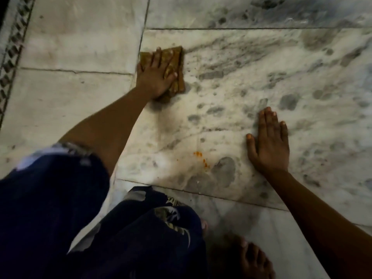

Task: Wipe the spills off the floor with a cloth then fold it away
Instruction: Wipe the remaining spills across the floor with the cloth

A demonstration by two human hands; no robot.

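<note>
We press our left hand (156, 77) flat on the folded brownish-yellow square cloth (173, 63), fingers spread over its top and straight, the thumb lying along its right side. The cloth sits on the white, grey-veined marble floor (241, 67), well up and to the left of the small orange spill (201, 158), just right of a tile joint. Our right hand (268, 143) lies open and flat on the marble to the right of the orange spill, fingers close together, seemingly as a brace.

To wipe well from here, we judge the cloth should be drawn down toward the orange spill with even palm pressure, kept folded so a thick pad meets the floor, and swept in one direction so the residue gathers rather than smears.

The cloth looks ribbed or waffle-textured, stained yellowish, folded into several layers with its stacked edges showing on the right. The orange flecks are not yet wiped.
</note>
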